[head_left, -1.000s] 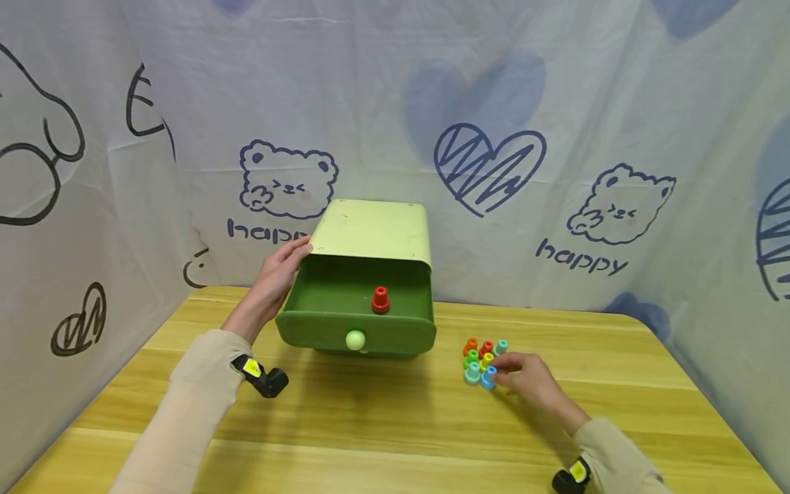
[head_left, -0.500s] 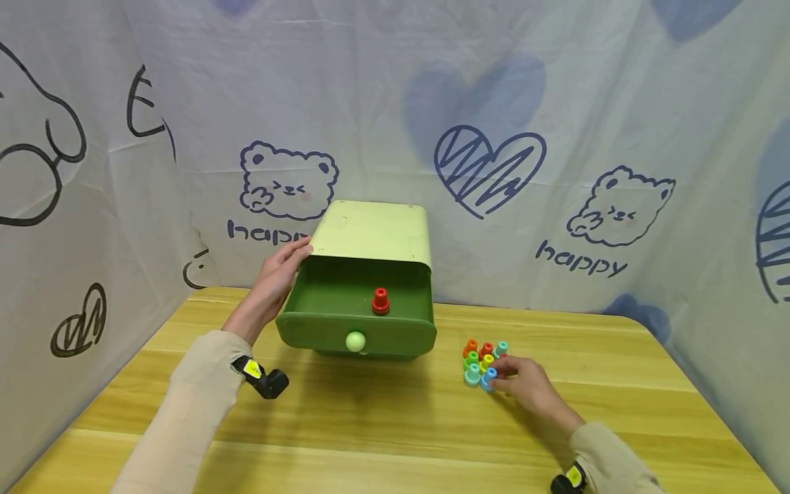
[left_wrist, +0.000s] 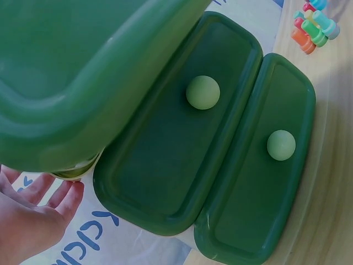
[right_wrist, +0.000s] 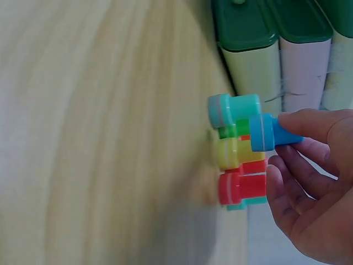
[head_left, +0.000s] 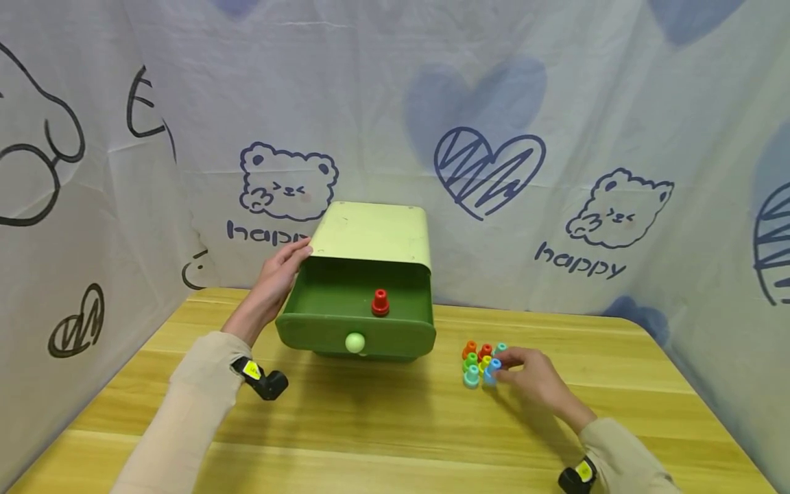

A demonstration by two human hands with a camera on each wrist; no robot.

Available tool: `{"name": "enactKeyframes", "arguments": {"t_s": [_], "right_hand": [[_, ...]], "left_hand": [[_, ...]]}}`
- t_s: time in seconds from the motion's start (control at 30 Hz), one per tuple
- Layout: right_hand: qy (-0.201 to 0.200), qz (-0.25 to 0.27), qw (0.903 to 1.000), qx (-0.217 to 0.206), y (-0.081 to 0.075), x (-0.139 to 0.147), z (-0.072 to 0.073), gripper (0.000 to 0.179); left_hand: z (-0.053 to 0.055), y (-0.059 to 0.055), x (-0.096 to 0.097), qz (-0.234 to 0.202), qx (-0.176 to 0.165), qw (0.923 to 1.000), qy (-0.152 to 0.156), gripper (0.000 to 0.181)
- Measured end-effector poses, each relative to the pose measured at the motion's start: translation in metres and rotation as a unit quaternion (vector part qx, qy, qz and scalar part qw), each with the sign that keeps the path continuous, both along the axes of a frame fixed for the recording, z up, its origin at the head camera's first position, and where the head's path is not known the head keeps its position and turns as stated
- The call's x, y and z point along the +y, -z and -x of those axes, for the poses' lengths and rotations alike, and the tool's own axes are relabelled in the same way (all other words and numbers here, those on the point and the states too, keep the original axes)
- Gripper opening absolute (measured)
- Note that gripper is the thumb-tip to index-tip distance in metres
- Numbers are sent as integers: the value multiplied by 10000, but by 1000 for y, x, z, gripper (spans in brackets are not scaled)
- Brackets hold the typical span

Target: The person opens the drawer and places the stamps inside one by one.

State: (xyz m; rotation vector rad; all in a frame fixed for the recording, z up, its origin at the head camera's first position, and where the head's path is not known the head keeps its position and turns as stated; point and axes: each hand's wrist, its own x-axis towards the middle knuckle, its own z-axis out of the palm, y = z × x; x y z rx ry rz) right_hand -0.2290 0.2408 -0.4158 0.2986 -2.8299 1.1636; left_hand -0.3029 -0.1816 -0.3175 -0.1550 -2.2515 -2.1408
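My right hand (head_left: 538, 381) pinches a blue toy stamp (right_wrist: 265, 132) between thumb and fingers, its wide base facing the table and raised above the bases of the others. Several more stamps stand close around it, among them a teal one (head_left: 472, 377), a yellow one (right_wrist: 230, 153) and a red one (right_wrist: 242, 187). My left hand (head_left: 274, 281) rests its fingers on the left side of a pale yellow-green cabinet (head_left: 373, 230). The cabinet's top drawer (head_left: 315, 332) is pulled out, and one red stamp (head_left: 380, 303) stands upright inside it.
Two closed green drawers with round knobs, a middle one (left_wrist: 149, 165) and a bottom one (left_wrist: 248, 204), lie below the pulled-out drawer. A white printed cloth (head_left: 382, 103) hangs behind and beside the wooden table (head_left: 370, 439).
My right fingers have closed on the blue stamp and raised it slightly from its spot at the front of the group. The left hand and the drawer stay put.
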Motion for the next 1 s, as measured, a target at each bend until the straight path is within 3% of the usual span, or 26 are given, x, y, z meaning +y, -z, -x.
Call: {"name": "enactKeyframes", "arguments": {"t_s": [0.27,0.67,1.0], "right_hand": [[-97,6,9999,-41,-20,-1,5,19],[-590,-401,9974,56,-66,-23,35,23],[-807,-512,9954,-17,-91,-37,40,21]], "left_hand": [[0,-2,0,23,42,10000,10,61],[-1,-3,-1,-6,26,10000,-1,60],[-2,-1,1,47,53,10000,43,60]]}}
